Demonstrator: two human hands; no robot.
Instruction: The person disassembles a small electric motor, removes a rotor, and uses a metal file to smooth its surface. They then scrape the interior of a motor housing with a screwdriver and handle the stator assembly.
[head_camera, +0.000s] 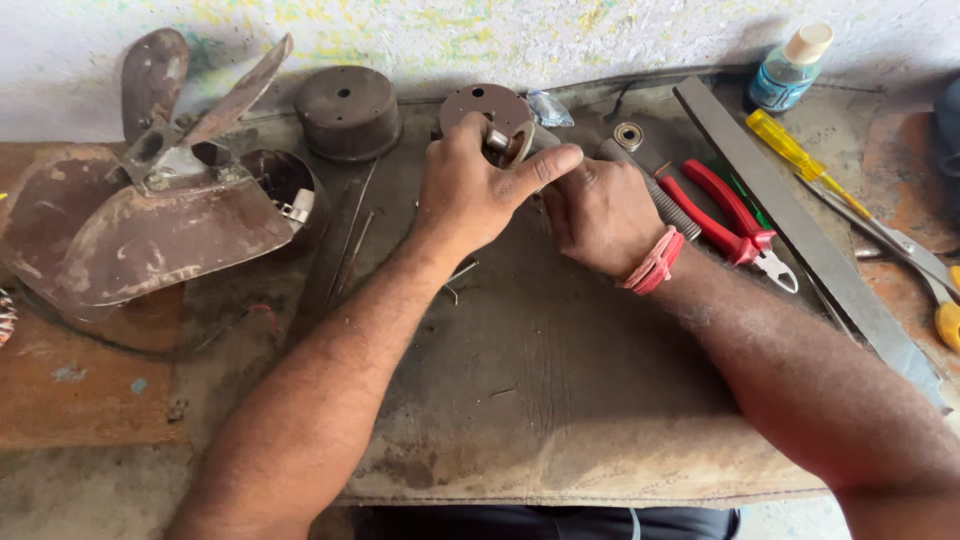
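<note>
On worn mat: left hand grips metal ring; right hand clenched, contents hidden. Best hold ring steady, square.

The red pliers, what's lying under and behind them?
The red pliers lie on the dark mat. Behind them sit a small bearing and a long flat metal bar. A ridged grey handle runs alongside; its end is covered by the right hand.

Rusty fan blades at left; red pliers, yellow screwdriver, perhaps a file, right; bottle upper right.
</note>
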